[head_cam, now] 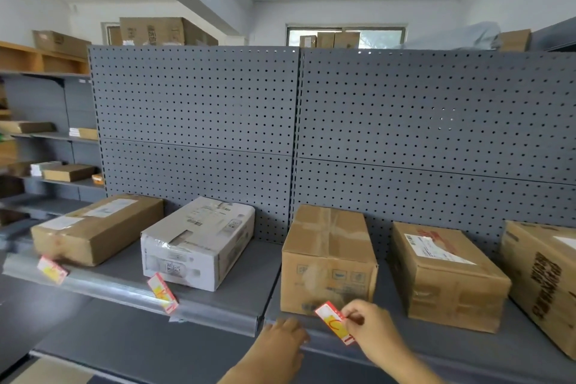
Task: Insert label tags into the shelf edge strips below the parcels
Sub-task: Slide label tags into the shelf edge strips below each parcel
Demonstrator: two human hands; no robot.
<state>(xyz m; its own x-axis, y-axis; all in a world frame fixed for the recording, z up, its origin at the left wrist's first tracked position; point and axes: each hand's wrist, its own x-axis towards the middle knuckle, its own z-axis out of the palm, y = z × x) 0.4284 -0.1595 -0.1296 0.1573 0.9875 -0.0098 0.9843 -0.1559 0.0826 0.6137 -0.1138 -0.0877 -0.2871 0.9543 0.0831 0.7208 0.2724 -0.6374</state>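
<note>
A red, white and yellow label tag (333,323) sits at the shelf edge strip (314,337) below the middle brown parcel (327,262). My right hand (372,335) pinches the tag's right side. Resting on the strip just left of the tag, my left hand (283,337) holds nothing, fingers together. Two more tags (51,270) (162,293) stand in the left strip (124,288), below a brown parcel (96,227) and a white parcel (196,243). Further right, two brown parcels (445,274) (542,277) stand on the shelf.
A grey pegboard wall (280,121) backs the shelf. A lower shelf (131,349) juts out beneath the strip. To the left, side shelves (53,178) carry small boxes. Cartons (162,30) sit on top of the unit.
</note>
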